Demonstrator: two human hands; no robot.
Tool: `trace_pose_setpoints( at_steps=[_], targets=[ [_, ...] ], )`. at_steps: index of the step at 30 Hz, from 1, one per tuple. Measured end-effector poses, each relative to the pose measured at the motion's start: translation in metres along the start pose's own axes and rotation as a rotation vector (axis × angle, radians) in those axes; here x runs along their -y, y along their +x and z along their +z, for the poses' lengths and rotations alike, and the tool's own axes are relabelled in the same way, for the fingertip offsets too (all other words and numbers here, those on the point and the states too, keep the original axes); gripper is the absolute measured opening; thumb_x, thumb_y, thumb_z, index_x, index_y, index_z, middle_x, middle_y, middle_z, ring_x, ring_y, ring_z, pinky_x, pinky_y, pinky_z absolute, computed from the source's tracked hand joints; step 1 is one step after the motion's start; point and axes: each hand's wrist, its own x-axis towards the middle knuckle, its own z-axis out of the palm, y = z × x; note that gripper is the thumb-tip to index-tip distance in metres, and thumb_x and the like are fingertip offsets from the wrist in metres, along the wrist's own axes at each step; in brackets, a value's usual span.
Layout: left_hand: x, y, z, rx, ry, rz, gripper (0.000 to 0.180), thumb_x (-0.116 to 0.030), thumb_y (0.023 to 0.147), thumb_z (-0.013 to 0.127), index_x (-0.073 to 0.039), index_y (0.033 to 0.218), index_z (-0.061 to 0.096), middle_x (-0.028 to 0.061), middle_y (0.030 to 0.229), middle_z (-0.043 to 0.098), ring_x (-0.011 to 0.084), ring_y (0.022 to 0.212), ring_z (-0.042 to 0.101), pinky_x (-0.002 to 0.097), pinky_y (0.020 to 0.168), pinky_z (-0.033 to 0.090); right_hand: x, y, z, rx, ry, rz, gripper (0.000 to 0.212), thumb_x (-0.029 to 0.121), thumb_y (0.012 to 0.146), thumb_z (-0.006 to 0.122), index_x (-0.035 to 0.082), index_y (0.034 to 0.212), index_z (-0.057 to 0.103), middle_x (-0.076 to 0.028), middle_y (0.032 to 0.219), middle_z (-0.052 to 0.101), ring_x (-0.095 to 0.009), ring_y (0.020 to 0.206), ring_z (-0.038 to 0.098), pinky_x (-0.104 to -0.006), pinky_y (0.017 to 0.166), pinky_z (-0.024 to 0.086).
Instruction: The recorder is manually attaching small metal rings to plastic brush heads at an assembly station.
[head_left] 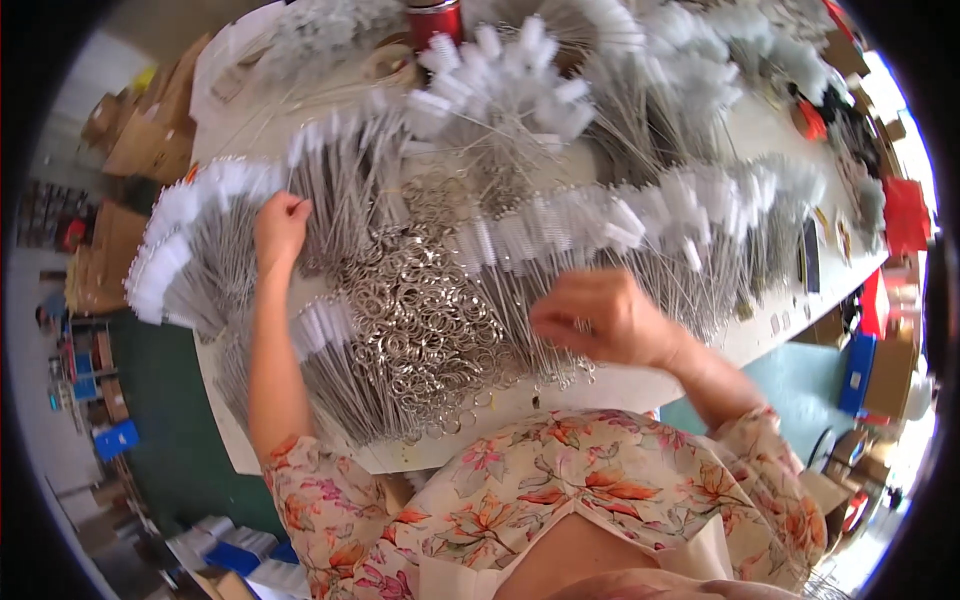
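Note:
My left hand point(280, 232) is raised over the left side of the table, thumb and fingers pinched together. Whatever is in that pinch is too small to make out. It is between a fan of thin wire-handled brushes with white bristles point(205, 200) and an upright bunch of similar brushes point(350, 165). My right hand point(605, 318) hovers above the wire stems of a long row of brushes point(590, 225), slightly blurred, its fingers curled inward. Its grip is partly hidden. Lying between my hands is a heap of shiny metal split rings point(420, 315).
More brush bundles point(515, 95) fill the far side of the white table point(560, 395), beside a red can point(436, 22) and a roll of tape point(390, 65). A smaller brush bundle point(335, 350) lies near the left front. Cardboard boxes point(155, 125) stand beyond the left edge.

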Motion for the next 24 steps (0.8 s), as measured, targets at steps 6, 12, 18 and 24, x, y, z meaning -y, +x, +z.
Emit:
trace_pose_setpoints(
  at_steps=[6, 12, 18, 24],
  targets=[
    [0.002, -0.011, -0.022, -0.056, -0.153, 0.075, 0.022, -0.02, 0.084, 0.061, 0.001, 0.078, 0.057, 0.0073, 0.071, 0.062, 0.0178, 0.065, 0.055, 0.0309, 0.064, 0.044, -0.053, 0.057, -0.07, 0.128, -0.371, 0.043, 0.007, 0.013, 0.081, 0.059, 0.008, 0.078, 0.063, -0.005, 0.071, 0.064, -0.016, 0.06, 0.063, -0.0278, 0.056, 0.051],
    [-0.076, -0.034, -0.074, -0.381, -0.674, -0.109, 0.017, -0.016, 0.091, 0.052, -0.002, 0.099, 0.055, -0.0005, 0.073, 0.054, 0.0014, 0.049, 0.038, 0.0183, 0.042, 0.029, -0.097, 0.111, -0.071, 0.135, -0.454, 0.119, 0.009, 0.012, 0.081, 0.061, 0.004, 0.082, 0.064, -0.006, 0.072, 0.064, -0.015, 0.063, 0.062, -0.0267, 0.06, 0.051],
    [-0.081, -0.106, -0.101, -0.203, -0.906, -0.218, 0.015, -0.013, 0.09, 0.052, -0.001, 0.099, 0.055, -0.002, 0.069, 0.048, -0.0007, 0.043, 0.029, 0.0158, 0.037, 0.019, -0.111, 0.149, -0.022, 0.059, -0.612, 0.114, 0.015, 0.02, 0.075, 0.061, 0.005, 0.079, 0.061, -0.008, 0.076, 0.063, -0.024, 0.07, 0.062, -0.035, 0.064, 0.05],
    [-0.054, -0.175, -0.098, -0.22, -1.014, -0.414, 0.015, -0.009, 0.091, 0.049, 0.001, 0.101, 0.053, -0.0006, 0.07, 0.047, -0.0006, 0.045, 0.029, 0.0158, 0.037, 0.021, -0.121, 0.169, -0.017, 0.051, -0.836, 0.235, 0.019, 0.024, 0.073, 0.061, 0.008, 0.082, 0.063, -0.01, 0.077, 0.063, -0.028, 0.071, 0.062, -0.0399, 0.064, 0.05]
  ],
)
